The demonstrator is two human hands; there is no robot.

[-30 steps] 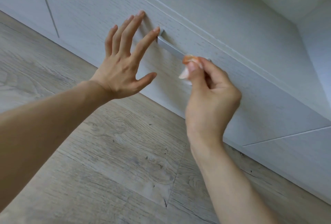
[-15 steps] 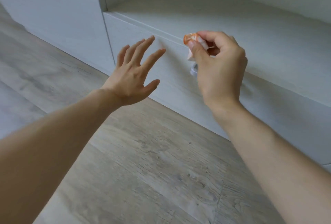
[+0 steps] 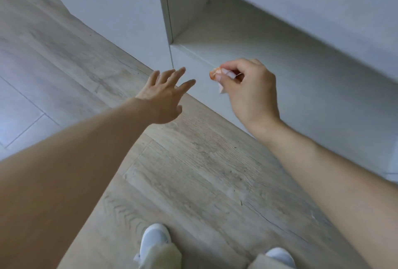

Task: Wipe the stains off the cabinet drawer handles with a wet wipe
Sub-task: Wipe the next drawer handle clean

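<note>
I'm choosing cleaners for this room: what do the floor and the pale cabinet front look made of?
The grey-brown plank floor looks like matte wood-grain laminate or vinyl: printed grain, straight seams. The pale grey cabinet front seems matte laminated board with faint grain; neither is certain.

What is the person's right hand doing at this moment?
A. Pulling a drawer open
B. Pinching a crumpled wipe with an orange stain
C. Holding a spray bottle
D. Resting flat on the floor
B: the right hand has its fingers curled round a small crumpled wipe, orange at its tip, held clear of the cabinet.

A crumpled white wet wipe [image 3: 217, 79], stained orange at its tip, hangs before the pale drawer front [image 3: 301, 105].
</note>
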